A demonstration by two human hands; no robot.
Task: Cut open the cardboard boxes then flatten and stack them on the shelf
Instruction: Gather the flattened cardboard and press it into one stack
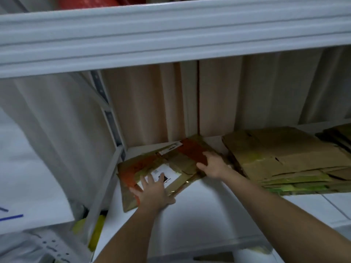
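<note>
The flattened box, brown with red print and a white label, lies skewed on the white shelf near its left corner, just beside a taller stack of flattened cardboard to the right. The left hand rests on it with fingers straight and spread over the label, while the right hand lies on its right edge, fingers bent over the red panel, though a true grip cannot be told. The sheet looks light and stiff but springy along its creases, so 2 flat palms near opposite edges should slide it best.
</note>
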